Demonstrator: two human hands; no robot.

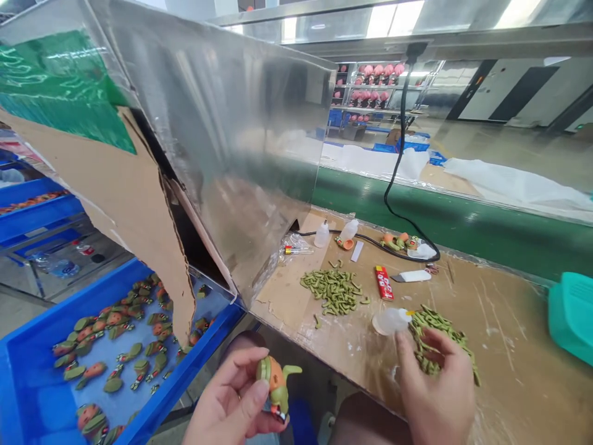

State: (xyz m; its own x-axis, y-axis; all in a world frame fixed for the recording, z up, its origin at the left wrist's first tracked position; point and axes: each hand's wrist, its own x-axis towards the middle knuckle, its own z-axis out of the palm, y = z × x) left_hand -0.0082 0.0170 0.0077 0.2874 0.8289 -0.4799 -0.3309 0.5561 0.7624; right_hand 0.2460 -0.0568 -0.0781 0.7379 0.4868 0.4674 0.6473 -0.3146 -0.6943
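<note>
My left hand (241,395) grips a small toy figure (274,383) in orange and olive green between thumb and fingers, a curved green piece sticking out from its side. Above the right-hand pile of small green curved pieces (433,318), my right hand (435,383) has its thumb and fingers apart, with nothing visible between them. A squeeze bottle (391,321) with a yellow tip lies just beyond my right thumb. Another heap of green pieces (331,290) is farther left on the cardboard-covered table (343,349).
A blue tray (28,371) with several toy figures stands lower left. A metal box (231,136) rises beside the table. Farther back are two small bottles (321,235), a utility knife (411,276), a red packet (383,283) and a black cable (393,173). A teal basket (572,315) sits right.
</note>
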